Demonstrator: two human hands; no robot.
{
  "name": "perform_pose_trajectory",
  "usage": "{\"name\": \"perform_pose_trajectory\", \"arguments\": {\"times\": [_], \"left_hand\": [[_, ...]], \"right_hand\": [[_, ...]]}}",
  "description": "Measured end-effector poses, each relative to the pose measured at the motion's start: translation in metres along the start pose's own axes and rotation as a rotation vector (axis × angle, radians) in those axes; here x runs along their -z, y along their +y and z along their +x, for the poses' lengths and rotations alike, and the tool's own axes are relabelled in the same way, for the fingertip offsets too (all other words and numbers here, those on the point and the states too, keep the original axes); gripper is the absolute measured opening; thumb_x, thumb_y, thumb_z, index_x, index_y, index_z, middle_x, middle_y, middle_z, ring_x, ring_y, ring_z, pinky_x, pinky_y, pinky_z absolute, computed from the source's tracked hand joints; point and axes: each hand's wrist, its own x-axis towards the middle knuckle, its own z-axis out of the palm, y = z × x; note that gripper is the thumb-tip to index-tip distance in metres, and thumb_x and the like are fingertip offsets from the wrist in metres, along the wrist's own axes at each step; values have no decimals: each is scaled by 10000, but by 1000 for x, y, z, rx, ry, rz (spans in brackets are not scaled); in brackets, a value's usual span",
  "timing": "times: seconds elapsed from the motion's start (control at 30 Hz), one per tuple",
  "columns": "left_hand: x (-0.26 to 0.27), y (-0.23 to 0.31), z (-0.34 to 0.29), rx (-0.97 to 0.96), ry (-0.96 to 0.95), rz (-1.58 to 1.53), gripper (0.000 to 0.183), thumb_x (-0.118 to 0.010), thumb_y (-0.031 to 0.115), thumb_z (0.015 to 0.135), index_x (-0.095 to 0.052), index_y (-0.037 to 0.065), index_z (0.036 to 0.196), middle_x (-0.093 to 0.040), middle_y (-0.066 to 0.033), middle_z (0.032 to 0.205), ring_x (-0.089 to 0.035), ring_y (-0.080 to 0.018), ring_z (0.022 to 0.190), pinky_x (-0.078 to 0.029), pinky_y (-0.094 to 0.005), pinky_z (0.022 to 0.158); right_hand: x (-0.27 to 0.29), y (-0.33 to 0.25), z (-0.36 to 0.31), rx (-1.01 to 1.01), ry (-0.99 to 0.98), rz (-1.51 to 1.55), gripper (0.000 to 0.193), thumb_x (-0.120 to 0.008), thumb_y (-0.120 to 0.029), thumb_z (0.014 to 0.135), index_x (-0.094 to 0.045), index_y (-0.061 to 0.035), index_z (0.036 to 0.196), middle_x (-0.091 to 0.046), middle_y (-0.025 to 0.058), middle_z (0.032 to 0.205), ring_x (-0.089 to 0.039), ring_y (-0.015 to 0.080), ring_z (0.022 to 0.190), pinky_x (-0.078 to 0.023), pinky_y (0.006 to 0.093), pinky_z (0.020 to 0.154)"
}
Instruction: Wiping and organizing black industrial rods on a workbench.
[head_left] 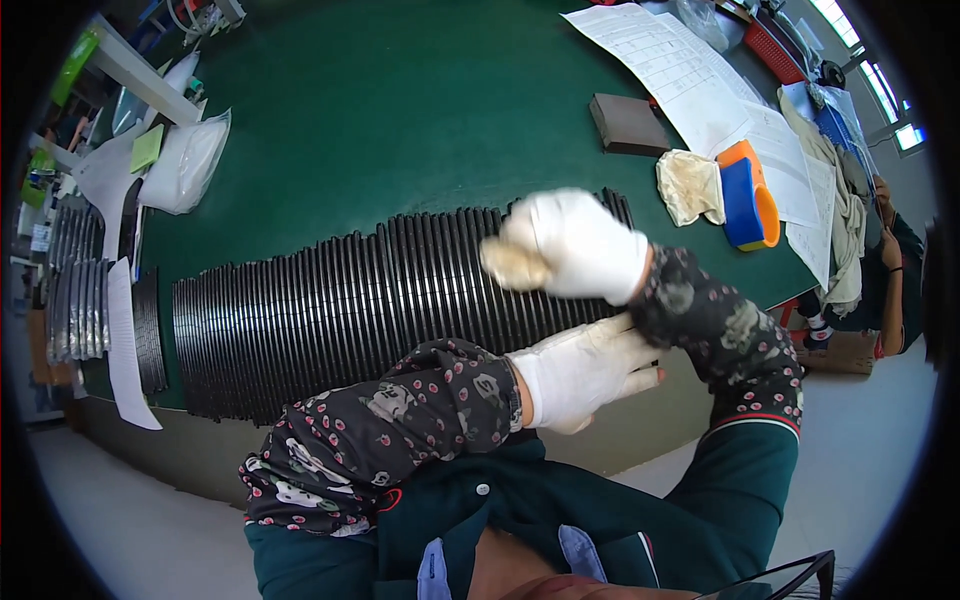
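Long glossy black rods [330, 310] lie side by side in a wide row along the near edge of the green table. My right hand [578, 245], in a white glove and slightly blurred, is closed over a cream wad of cloth [515, 265] above the row's right part. Just below it, my left hand [585, 372], also gloved, lies at the near ends of the rods, its fingers stretched to the right and a bare fingertip showing. The right wrist partly hides the left fingers.
To the right are a crumpled cream cloth [690, 187], an orange and blue holder [750, 200], a brown box [628, 125] and printed sheets [680, 75]. Plastic bags [185, 165] and bundled rods [78, 310] lie left. Another person [895, 265] sits at far right.
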Motion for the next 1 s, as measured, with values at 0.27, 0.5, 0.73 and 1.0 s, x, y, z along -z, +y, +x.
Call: {"name": "perform_pose_trajectory", "arguments": {"times": [0.27,0.5,0.73,1.0], "left_hand": [[-38,-4,-7,37,57,-277,761,-698,277,701,-416,66,1375,-437,-165,1376,-411,-294,1311,-279,-387,1120],[9,23,4,0,5,-54,748,-743,321,675,-481,59,1326,-431,-128,1369,-368,-276,1318,-267,-382,1120],[13,0,16,-88,206,-141,671,-703,197,765,-424,55,1358,-339,-171,1465,-299,-327,1390,-277,-467,1126],[2,-83,51,269,-1,190,476,-519,318,931,-443,122,1358,-380,-85,1469,-299,-314,1393,-276,-498,1126]], "right_hand": [[-11,-38,-6,85,-181,159,151,-666,-172,676,-528,-126,635,-552,67,603,-597,261,562,-491,364,534],[18,-13,16,-333,173,81,173,-688,-209,791,-628,-59,853,-644,100,786,-650,255,711,-530,344,655],[87,19,-113,-824,937,926,309,-603,-114,882,-597,8,1166,-630,85,1132,-600,151,1024,-485,280,887],[74,5,-172,-780,455,605,402,-621,-53,797,-577,-1,1192,-617,74,1127,-568,169,1054,-431,284,944]]}}
